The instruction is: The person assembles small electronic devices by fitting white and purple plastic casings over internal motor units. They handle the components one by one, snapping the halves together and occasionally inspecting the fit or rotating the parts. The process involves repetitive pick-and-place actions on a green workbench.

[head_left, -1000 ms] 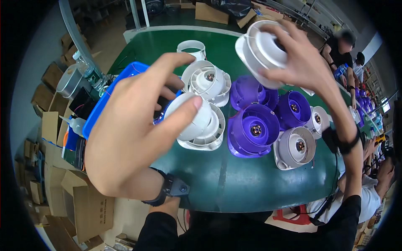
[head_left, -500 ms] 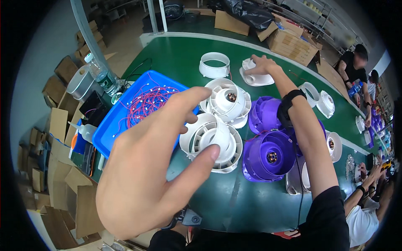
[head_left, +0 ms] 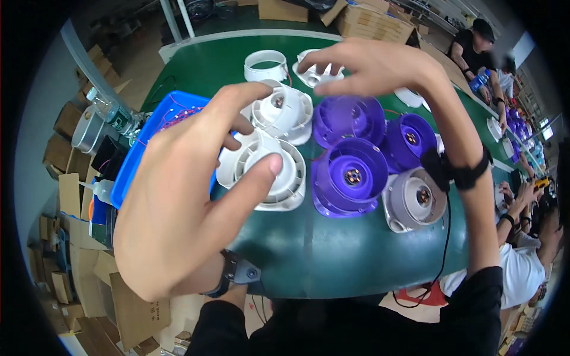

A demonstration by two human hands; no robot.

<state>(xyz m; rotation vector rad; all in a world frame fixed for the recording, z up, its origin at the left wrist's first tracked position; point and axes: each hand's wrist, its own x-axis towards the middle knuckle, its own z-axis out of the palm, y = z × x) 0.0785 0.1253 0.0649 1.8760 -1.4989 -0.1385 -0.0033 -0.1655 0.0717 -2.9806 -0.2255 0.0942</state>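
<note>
My left hand [head_left: 178, 202] hangs in the foreground, thumb and fingers apart, nothing in it. Behind its fingertips are a near white fan housing [head_left: 291, 178] and a far white fan housing [head_left: 297, 113], both partly hidden. My right hand [head_left: 380, 65], also open and unloaded, hovers beyond a purple fan housing [head_left: 350, 121]. Next to its fingers lies a white base part [head_left: 312, 77], partly covered. Two more purple housings, a front one [head_left: 350, 178] and a right one [head_left: 409, 139], show copper-coloured motor coils inside. A greyish-white housing [head_left: 418, 202] stands below my right wrist.
At the left, a blue tray [head_left: 133, 163] holds red wires [head_left: 178, 117]. A white ring [head_left: 265, 66] stands at the back. A clear bottle [head_left: 113, 113] and cardboard boxes [head_left: 139, 302] are farther left. A dark cable [head_left: 445, 249] hangs from my right wrist. Other people [head_left: 478, 50] work at the right.
My right hand has drawn back from the white base part toward me, with nothing in it. The left hand keeps about the same pose. The whole view has shifted, so the housings appear higher and farther left.
</note>
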